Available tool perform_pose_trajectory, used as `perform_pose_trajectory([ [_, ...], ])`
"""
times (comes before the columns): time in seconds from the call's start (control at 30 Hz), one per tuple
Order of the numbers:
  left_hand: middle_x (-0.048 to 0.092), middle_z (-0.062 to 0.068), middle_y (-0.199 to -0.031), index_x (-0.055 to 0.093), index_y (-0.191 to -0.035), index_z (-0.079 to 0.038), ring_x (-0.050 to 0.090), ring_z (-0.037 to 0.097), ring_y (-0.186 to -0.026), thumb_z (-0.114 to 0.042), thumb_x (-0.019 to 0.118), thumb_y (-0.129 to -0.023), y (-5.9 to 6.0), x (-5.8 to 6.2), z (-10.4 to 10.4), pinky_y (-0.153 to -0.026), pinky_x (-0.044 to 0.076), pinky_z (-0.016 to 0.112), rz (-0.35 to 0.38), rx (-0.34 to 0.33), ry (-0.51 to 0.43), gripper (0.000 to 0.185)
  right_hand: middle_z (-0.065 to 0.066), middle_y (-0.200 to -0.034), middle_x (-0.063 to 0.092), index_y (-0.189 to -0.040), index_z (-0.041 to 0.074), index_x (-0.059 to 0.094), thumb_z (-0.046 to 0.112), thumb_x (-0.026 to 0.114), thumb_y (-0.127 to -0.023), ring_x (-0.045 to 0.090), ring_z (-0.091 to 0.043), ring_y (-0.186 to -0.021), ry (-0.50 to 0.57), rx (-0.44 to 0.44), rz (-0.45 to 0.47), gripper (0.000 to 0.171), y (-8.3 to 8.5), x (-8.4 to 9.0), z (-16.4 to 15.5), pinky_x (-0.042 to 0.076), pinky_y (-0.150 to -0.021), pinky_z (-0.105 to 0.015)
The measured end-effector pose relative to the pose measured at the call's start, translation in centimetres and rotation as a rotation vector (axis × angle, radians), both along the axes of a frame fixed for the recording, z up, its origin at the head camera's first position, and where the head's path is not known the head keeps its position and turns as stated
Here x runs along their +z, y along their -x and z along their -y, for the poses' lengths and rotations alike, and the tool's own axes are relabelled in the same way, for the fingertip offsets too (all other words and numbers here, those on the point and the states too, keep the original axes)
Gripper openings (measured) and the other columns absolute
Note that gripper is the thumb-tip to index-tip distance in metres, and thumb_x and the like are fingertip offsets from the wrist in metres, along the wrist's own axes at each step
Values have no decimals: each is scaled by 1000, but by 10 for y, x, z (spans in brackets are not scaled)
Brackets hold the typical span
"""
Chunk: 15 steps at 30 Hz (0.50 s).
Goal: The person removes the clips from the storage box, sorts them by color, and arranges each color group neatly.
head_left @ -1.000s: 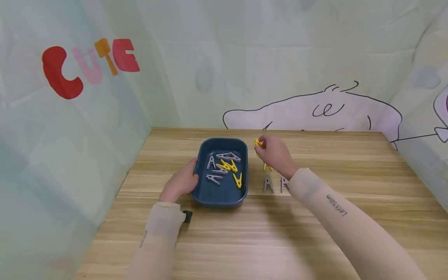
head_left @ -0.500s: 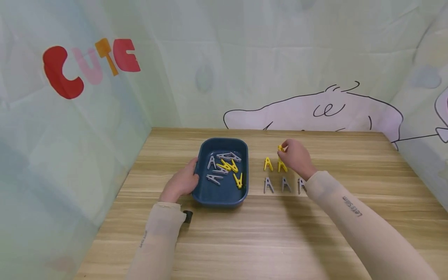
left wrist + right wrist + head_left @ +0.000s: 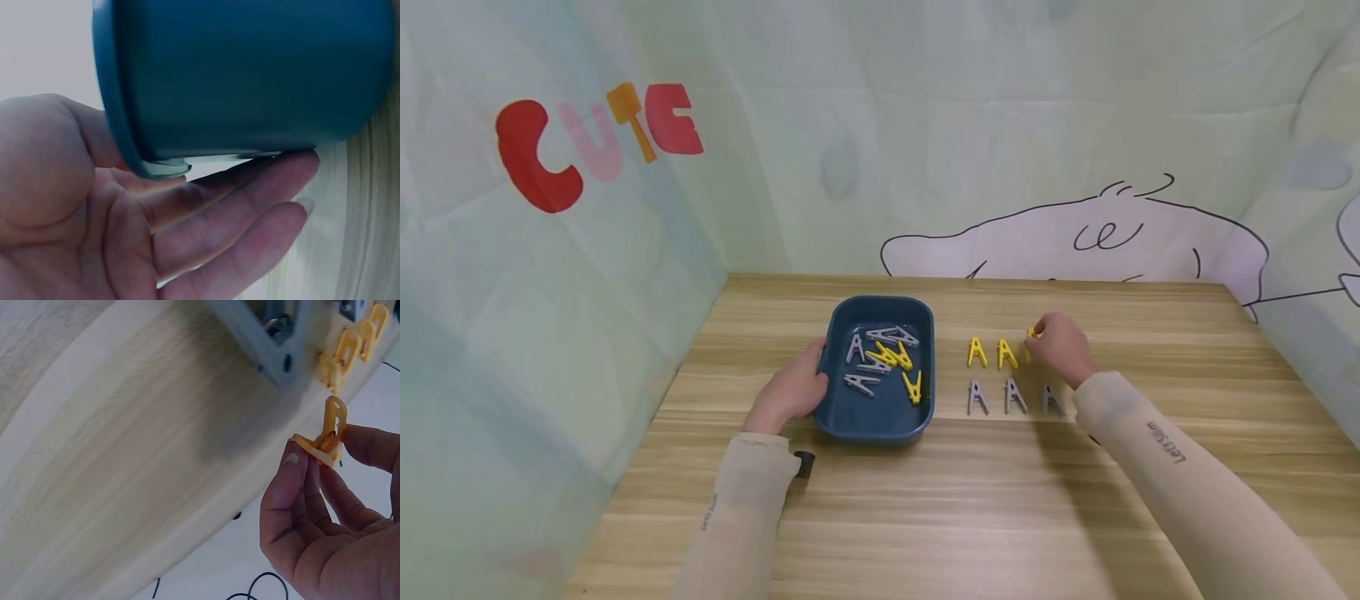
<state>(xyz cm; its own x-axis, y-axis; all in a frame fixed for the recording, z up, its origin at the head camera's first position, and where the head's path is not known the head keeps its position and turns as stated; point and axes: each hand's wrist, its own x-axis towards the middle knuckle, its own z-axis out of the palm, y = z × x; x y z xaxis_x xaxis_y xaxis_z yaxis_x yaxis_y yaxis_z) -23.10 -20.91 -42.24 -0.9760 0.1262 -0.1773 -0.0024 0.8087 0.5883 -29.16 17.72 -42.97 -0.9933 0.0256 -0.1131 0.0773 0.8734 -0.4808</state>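
My left hand (image 3: pixel 790 385) grips the left side of a dark blue plastic tub (image 3: pixel 872 421). In the left wrist view, its fingers (image 3: pixel 250 212) lie along the tub's outside and the thumb's end is hidden behind the rim. Thumb and fingers of my right hand (image 3: pixel 1063 348) pinch a yellow clothespin (image 3: pixel 328 437) at the right end of the yellow row. Two yellow clothespins, one (image 3: pixel 976 352) beside another (image 3: pixel 1007 355), lie to its left. In front of them is a row of three grey clothespins: left (image 3: pixel 977 397), middle (image 3: pixel 1015 396) and right (image 3: pixel 1052 398).
Inside the tub lie several grey clothespins, one (image 3: pixel 861 383) near the front, and a few yellow ones, one (image 3: pixel 913 387) by the right wall. The wooden table (image 3: pixel 880 517) meets a printed cloth backdrop (image 3: pixel 820 167) at the back and sides.
My right hand has moved right with the yellow clothespin, past the two yellow ones, and come lower. The grey row, partly covered before, now shows. The left hand and tub stay in place.
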Motion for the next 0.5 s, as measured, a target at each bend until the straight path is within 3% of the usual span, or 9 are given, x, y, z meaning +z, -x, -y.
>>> perform_pose_trajectory([
  [0.5, 35, 22, -153, 21, -156, -2, 50, 35, -120, -9, 40, -101, 0, 0, 0, -107, 34, 56, 6, 7, 4, 59, -20, -90, 64, -107, -14, 63, 14, 59, -91, 59, -26, -75, -25, -4, 68, 32, 4, -13, -11, 48, -61, -33],
])
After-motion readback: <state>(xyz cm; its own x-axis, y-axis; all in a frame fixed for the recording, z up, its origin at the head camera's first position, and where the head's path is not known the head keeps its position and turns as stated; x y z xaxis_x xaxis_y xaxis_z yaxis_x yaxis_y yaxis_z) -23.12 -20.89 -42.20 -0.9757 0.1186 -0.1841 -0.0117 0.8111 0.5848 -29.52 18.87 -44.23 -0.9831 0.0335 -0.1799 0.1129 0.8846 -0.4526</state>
